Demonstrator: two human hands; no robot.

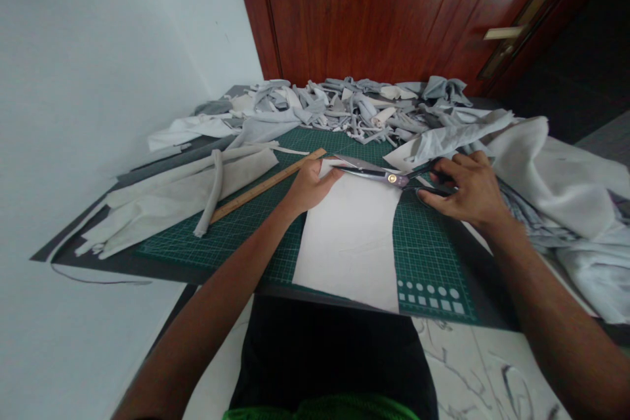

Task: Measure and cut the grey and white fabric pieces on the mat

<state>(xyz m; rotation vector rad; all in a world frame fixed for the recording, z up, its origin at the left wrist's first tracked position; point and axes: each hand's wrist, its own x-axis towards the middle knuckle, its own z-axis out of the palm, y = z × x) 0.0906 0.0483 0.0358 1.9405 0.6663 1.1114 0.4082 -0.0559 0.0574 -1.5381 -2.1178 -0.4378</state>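
A white piece of fabric [352,236] lies on the green cutting mat [428,243], its near edge reaching the front of the table. At the fabric's far left corner, my left hand [312,185] pinches it between thumb and fingers. My right hand [465,185] has its thumb and fingers in the black handles of a pair of scissors [392,178]. The blades point left, somewhat parted, across the fabric's far edge, with their tips close to my left hand. A wooden ruler [266,188] lies slantwise on the mat, left of the fabric.
Grey and white fabric scraps [339,108] are heaped along the back, before a wooden door [354,20]. Long off-white cloth strips [172,200] lie at the left beside the wall [98,65]. More bulky white cloth [556,177] covers the right side.
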